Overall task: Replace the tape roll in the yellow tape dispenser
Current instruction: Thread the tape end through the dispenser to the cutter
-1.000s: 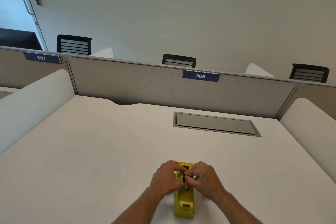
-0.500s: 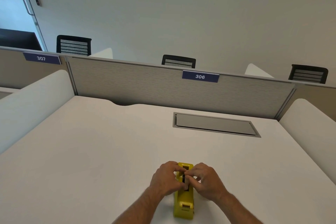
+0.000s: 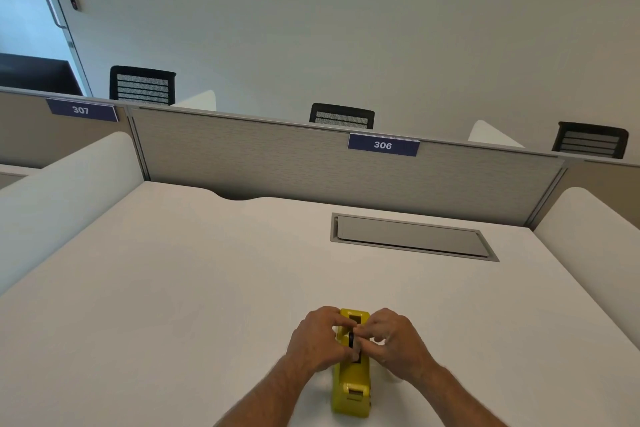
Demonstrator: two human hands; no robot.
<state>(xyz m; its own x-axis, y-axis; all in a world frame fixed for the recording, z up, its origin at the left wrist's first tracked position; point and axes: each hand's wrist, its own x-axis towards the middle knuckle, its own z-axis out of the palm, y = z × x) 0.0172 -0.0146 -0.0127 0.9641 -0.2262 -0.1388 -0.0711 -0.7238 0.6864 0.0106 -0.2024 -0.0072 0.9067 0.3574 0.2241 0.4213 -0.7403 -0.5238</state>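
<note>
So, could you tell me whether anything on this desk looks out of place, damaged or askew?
Nothing stands out. The yellow tape dispenser sits upright on the white desk, with the left hand and right hand working at its top; the cable hatch lies closed and flush.

White desk (image 3: 180,288), matte top, fills most of the view. Far edge has a shallow curved notch left of centre. Grey rectangular hatch cover (image 3: 412,236) set flush into the top, far right of centre, with a metal frame around it. Yellow tape dispenser (image 3: 351,388) stands on the desk at the near edge, a little right of centre, its long axis running near to far, cutter end nearest. The dispenser lies well apart from the hatch cover, with bare top between them. Low white side panels border the desk left and right.
</note>
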